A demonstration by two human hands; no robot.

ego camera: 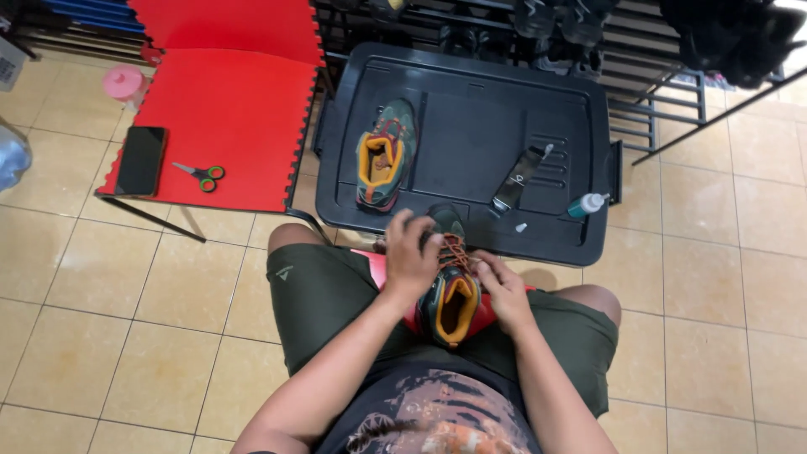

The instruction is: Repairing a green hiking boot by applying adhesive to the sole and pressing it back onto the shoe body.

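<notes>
Green shoe between both hands

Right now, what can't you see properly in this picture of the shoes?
Head view only:
- Toe of the shoe on the lap: hidden under the left hand.
- Whether the laces are tied: too small, and the right hand covers part of them.
- Dark things on the rack: cut off by the top edge.
- Small white bit on the black lid, beside the little bottle: too small to name.
- Pale bag on the floor: cut off by the left edge.
</notes>
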